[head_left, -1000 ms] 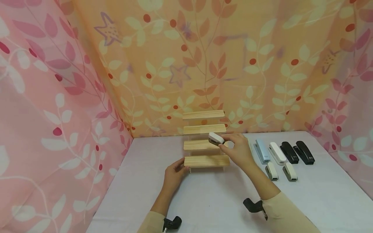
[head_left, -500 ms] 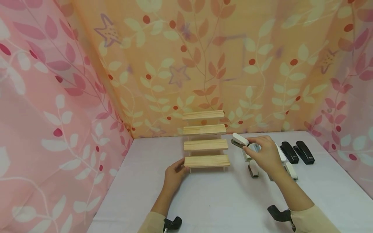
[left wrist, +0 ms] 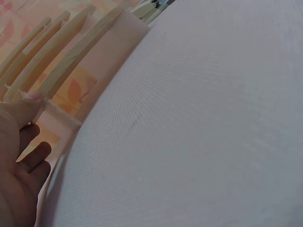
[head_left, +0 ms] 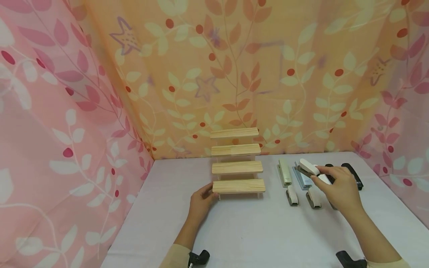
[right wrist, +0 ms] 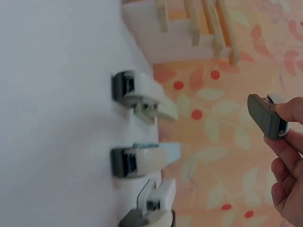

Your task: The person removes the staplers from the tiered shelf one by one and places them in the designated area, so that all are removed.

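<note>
A small white stapler [head_left: 308, 167] with a grey base is pinched between the thumb and fingers of my right hand [head_left: 342, 186], raised above the staplers on the right side of the table. In the right wrist view this small stapler [right wrist: 267, 116] shows its grey underside. My left hand [head_left: 201, 203] holds the left end of the lowest step of a four-tier wooden display stand [head_left: 238, 186]. In the left wrist view the thumb lies at the corner of that step [left wrist: 71, 61], and the other fingers are bent beside the stand's side.
Behind stand a pale green stapler [head_left: 284, 173] and a light blue stapler [head_left: 301, 178], with black staplers [head_left: 352, 175] farther right, partly covered by my right hand. Small white staplers [head_left: 292, 195] form a front row. A patterned curtain [head_left: 187, 74] rises behind the table.
My right hand has carried the small stapler rightward, from in front of the stand to over the larger staplers. The left hand has stayed at the lowest step.
</note>
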Demonstrator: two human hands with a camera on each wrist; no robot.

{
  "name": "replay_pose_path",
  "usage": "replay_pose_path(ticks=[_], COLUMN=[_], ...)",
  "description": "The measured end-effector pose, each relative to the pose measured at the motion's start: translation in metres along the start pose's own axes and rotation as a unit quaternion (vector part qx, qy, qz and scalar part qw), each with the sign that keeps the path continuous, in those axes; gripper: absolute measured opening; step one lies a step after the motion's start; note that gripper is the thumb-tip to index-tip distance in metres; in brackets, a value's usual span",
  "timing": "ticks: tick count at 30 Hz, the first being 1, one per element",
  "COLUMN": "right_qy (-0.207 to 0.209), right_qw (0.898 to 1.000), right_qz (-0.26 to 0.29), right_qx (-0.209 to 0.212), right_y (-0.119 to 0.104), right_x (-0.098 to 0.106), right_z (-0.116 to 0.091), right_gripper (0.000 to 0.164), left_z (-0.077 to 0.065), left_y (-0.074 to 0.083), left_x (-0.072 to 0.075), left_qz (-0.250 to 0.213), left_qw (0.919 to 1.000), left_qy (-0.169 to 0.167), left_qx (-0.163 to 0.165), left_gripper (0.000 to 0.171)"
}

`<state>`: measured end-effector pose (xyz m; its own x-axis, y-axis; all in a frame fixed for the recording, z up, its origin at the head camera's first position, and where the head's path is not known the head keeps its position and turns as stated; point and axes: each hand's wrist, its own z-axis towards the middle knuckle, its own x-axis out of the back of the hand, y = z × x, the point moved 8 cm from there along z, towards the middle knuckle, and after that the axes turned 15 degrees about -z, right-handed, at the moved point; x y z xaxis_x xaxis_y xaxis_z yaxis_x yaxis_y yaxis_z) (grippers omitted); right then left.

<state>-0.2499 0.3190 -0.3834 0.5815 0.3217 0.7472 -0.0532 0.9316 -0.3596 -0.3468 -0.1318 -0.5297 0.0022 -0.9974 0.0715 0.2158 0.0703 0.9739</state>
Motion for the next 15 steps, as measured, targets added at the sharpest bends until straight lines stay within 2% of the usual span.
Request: replay_pose_path(ticks=[4,15], right_qy=[-0.009,-0.001], right_qw=[1.0,0.996], right_qz=[-0.015,-0.059], right_qx=[-0.018,-0.069], right_y=[0.023,0.087], right_x=[0.002,0.011], right_z=[-0.009,-0.031], right_gripper=[0.045,0.046], left_z=[-0.001,-0.003], left_y=[0.002,0.002], left_x=[0.0,0.0], left_qz=[0.003,0.003], left_qw=[1.0,1.0], left_qy=[-0.001,-0.001], left_qx=[-0.005,0.003], left_gripper=[0.057,0.057])
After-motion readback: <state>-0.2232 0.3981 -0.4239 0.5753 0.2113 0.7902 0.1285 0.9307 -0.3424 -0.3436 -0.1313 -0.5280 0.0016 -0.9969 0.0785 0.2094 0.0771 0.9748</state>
